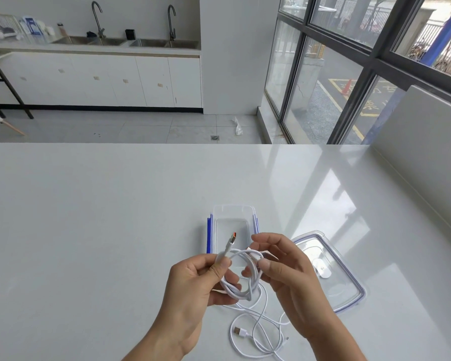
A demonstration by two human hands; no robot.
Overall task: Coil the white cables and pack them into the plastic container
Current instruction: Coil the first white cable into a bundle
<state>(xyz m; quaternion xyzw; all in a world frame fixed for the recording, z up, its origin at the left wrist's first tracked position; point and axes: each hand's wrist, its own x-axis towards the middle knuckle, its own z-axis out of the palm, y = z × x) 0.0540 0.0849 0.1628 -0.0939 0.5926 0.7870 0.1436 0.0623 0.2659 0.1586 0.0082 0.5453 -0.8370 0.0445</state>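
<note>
While a white cable (238, 294) hangs half-coiled above the table's (89, 230) near edge, the left hand (193, 280) pinches its plug end and the right hand (284, 272) pinches the loops; small, even turns should fit the open plastic container (233, 211) just behind.

— Is the container (232, 214) reachable?
— Its far half is open from above. Lid (346, 290) lies just right, loose cable (239, 331) sprawls in front, wide table (89, 243) free to the left.
</note>
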